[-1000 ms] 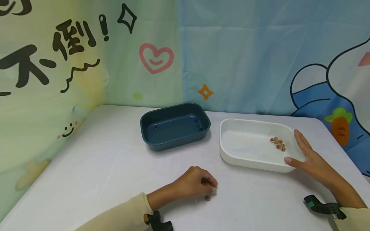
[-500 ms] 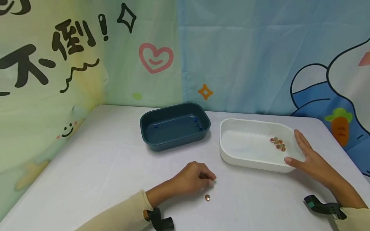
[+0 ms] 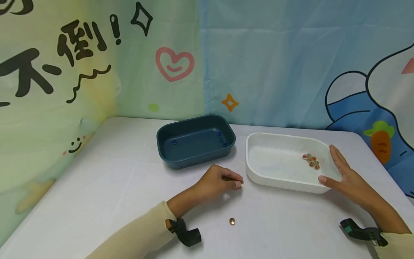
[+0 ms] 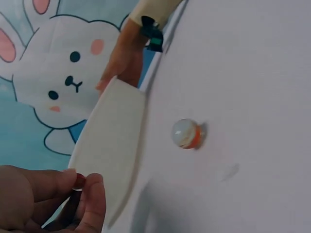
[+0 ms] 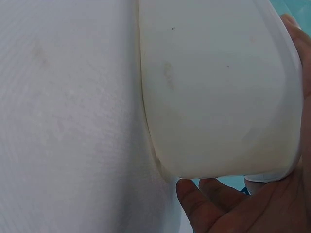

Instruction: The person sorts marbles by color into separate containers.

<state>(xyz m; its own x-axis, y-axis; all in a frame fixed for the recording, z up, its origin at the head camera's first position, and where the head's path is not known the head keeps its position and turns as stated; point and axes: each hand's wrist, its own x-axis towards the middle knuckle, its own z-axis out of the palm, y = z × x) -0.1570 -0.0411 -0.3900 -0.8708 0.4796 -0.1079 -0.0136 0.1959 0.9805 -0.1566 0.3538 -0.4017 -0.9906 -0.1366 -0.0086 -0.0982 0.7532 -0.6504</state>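
Observation:
My left hand (image 3: 218, 183) is above the table in front of the two trays, a marble (image 4: 79, 181) pinched between thumb and fingertips. Only a red bit of that marble shows. A loose clear marble with an orange and white swirl (image 4: 186, 134) lies on the table, nearer the front edge than this hand. My right hand (image 3: 349, 180) holds the right end of the white tray (image 3: 275, 181), its thumb over the near rim and fingers along the outer end. Several orange-and-clear marbles (image 3: 311, 161) sit in the right part of that tray.
A dark teal tray (image 3: 191, 160) stands at the back, left of the white one, with several small blue marbles (image 3: 224, 144) inside. A printed cloth backdrop (image 3: 275, 64) rises behind the white-covered table (image 3: 129, 172).
My left hand has lifted away from the loose marble and moved toward the back, carrying a pinched marble. The loose marble has come into full view. My right hand stays on the white tray.

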